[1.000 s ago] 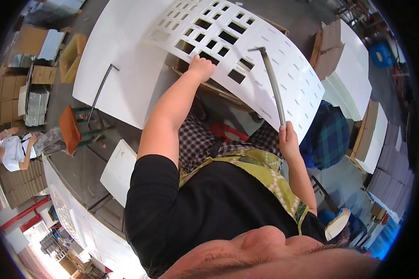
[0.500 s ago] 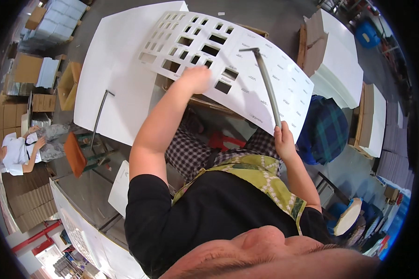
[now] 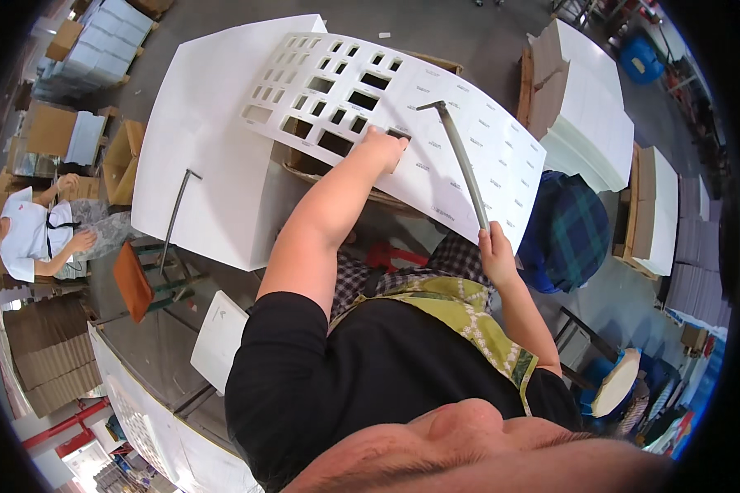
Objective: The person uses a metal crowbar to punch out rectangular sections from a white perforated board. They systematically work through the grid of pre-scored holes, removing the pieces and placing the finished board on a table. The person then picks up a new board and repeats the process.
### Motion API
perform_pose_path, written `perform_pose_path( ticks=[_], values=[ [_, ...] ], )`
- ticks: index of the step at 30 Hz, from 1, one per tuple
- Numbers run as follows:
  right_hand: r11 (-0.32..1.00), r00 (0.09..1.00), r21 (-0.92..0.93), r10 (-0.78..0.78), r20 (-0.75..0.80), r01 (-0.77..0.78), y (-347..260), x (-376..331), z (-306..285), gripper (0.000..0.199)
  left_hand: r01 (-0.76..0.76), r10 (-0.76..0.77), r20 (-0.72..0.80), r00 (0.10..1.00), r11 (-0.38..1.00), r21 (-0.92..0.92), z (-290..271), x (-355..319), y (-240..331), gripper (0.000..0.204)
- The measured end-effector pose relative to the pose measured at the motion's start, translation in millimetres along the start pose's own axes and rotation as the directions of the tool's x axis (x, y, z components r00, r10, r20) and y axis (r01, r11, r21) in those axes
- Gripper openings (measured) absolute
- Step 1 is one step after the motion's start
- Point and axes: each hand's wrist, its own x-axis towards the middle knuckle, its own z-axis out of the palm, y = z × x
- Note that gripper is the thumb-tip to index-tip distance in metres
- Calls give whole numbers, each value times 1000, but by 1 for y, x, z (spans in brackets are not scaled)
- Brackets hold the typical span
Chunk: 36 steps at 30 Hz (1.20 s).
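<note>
Head view, looking down past a black shirt and a yellow-green apron: the right hand has its grip closed around the lower end of a grey metal rod with a short bent tip, which slants up and away across a white punched sheet. The left hand reaches farther out, fingers curled and pressed down on that sheet at the edge of a rectangular hole; it pins the sheet rather than pinching it. The sheet is large and white, with rows of rectangular cut-outs on its left part and small printed marks on its right, lying on a low stack over a brown box. Left of it lies a plain white board with a second rod at its edge. Farther left, open cardboard boxes hold flat white sheets.
</note>
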Motion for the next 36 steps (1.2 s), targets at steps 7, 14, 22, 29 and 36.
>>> perform_pose_path(
  ticks=[7, 14, 22, 29, 36],
  values=[
    [998, 999, -54, 37, -19, -38, 3, 27, 17, 23, -3, 6, -145, 989, 1000, 17, 17, 7, -3, 24],
    [999, 1000, -49, -7, -22, 6, -18, 39, 10, 19, -83, 92, -237, 967, 995, 49, 29, 10, -9, 20],
    [982, 1000, -186, -26, -7, 24, -25, 49, 14, 18, -56, 55, -175, 983, 998, 0, 28, 9, -7, 24],
    [995, 994, -56, -90, -65, 86, -19, 44, 11, 22, -68, 64, -201, 978, 998, -17, 28, 7, -8, 24],
    [992, 999, -125, 31, 18, -29, -4, 44, 15, 20, -46, 48, -197, 979, 999, 14, 32, 10, -7, 24]
  ],
)
